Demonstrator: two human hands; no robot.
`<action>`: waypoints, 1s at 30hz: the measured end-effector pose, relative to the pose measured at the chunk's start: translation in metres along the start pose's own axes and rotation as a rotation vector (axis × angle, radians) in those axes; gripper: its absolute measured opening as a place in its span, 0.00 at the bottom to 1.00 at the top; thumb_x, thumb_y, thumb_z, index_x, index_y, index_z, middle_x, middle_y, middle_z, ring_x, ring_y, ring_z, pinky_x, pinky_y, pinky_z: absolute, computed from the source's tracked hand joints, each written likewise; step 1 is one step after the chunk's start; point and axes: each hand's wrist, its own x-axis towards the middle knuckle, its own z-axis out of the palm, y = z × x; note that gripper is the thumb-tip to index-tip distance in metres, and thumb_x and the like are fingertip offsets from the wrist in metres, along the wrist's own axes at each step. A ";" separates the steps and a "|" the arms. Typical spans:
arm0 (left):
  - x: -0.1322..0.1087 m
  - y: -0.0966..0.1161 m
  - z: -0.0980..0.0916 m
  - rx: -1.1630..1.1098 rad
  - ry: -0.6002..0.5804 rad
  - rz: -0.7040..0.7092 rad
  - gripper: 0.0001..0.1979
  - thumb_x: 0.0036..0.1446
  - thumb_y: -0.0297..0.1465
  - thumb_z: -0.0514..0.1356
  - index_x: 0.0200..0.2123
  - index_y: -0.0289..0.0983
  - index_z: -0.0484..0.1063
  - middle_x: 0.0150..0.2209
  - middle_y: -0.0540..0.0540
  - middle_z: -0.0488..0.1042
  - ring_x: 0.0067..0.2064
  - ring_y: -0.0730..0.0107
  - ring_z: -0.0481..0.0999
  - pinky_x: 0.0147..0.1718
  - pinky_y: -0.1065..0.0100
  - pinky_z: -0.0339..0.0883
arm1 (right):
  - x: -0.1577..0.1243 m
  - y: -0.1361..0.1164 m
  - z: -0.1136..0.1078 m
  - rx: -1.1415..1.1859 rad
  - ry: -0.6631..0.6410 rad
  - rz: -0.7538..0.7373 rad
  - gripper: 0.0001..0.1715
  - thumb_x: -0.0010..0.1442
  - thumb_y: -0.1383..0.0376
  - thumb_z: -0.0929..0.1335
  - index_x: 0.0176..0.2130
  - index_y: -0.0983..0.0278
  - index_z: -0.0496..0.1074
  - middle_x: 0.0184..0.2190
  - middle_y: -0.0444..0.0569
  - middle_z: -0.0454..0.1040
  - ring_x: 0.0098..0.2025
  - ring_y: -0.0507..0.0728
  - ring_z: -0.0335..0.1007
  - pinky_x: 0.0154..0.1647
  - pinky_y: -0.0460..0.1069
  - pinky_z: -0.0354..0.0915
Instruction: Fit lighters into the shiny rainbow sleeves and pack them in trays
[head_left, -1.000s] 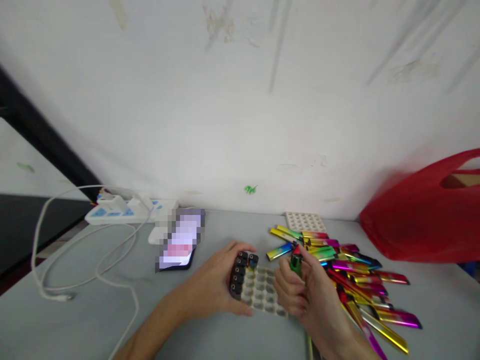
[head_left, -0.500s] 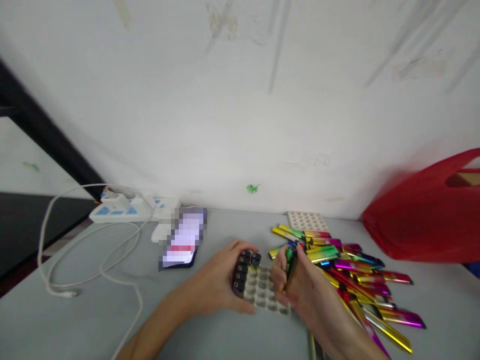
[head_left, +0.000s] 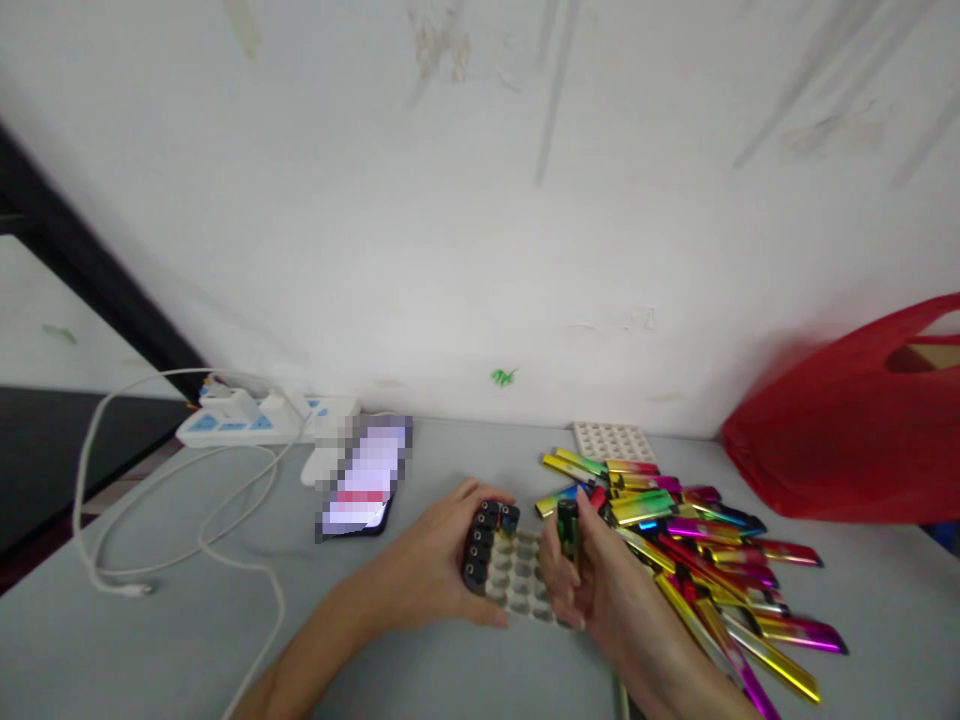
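My left hand (head_left: 431, 560) is wrapped around the left end of a pale tray (head_left: 520, 580) with rows of round hollows. Several lighters (head_left: 480, 540) stand upright in the tray's left column, black ends up, pressed against that palm. One more lighter (head_left: 508, 518) stands at the top of the second column. My right hand (head_left: 589, 575) is closed on a green lighter (head_left: 568, 525), held nearly upright over the tray's right side, its dark end up. Right of this hand lies a loose pile of shiny metallic lighters (head_left: 720, 555) in gold, red, purple and green.
A second pale tray (head_left: 613, 442) lies by the wall behind the pile. On the right stands a red bag (head_left: 847, 440). To the left are a phone (head_left: 367, 475), a white power strip (head_left: 262, 422) and a looped white cable (head_left: 82, 500).
The green lighter in my right hand has turned more upright, its dark end now facing up and towards me. My left hand and the tray have stayed almost in place.
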 end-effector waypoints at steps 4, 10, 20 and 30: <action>-0.002 -0.004 0.000 -0.028 0.002 -0.016 0.59 0.39 0.40 0.82 0.72 0.45 0.58 0.67 0.39 0.69 0.64 0.44 0.72 0.67 0.50 0.64 | -0.001 -0.005 -0.002 0.077 -0.026 0.087 0.38 0.58 0.35 0.75 0.26 0.61 0.61 0.21 0.34 0.47 0.21 0.47 0.35 0.19 0.43 0.37; -0.005 -0.004 -0.005 -0.059 -0.062 -0.011 0.61 0.40 0.41 0.82 0.74 0.44 0.56 0.69 0.38 0.67 0.67 0.41 0.70 0.69 0.48 0.62 | -0.002 -0.009 -0.002 0.066 -0.060 0.135 0.38 0.57 0.37 0.75 0.24 0.60 0.57 0.20 0.33 0.45 0.21 0.46 0.30 0.19 0.44 0.33; -0.003 -0.005 -0.004 -0.104 -0.067 -0.016 0.56 0.39 0.39 0.82 0.70 0.44 0.62 0.66 0.40 0.71 0.64 0.43 0.73 0.65 0.50 0.68 | -0.001 0.008 -0.005 -0.056 0.024 0.185 0.35 0.55 0.36 0.70 0.24 0.59 0.54 0.19 0.33 0.43 0.21 0.47 0.30 0.20 0.45 0.30; -0.003 -0.007 -0.004 -0.117 -0.076 0.022 0.56 0.38 0.37 0.82 0.70 0.45 0.63 0.67 0.41 0.70 0.66 0.43 0.72 0.68 0.51 0.64 | -0.001 0.003 -0.007 -0.036 0.002 0.172 0.38 0.59 0.33 0.70 0.26 0.59 0.54 0.21 0.32 0.44 0.22 0.47 0.29 0.21 0.45 0.31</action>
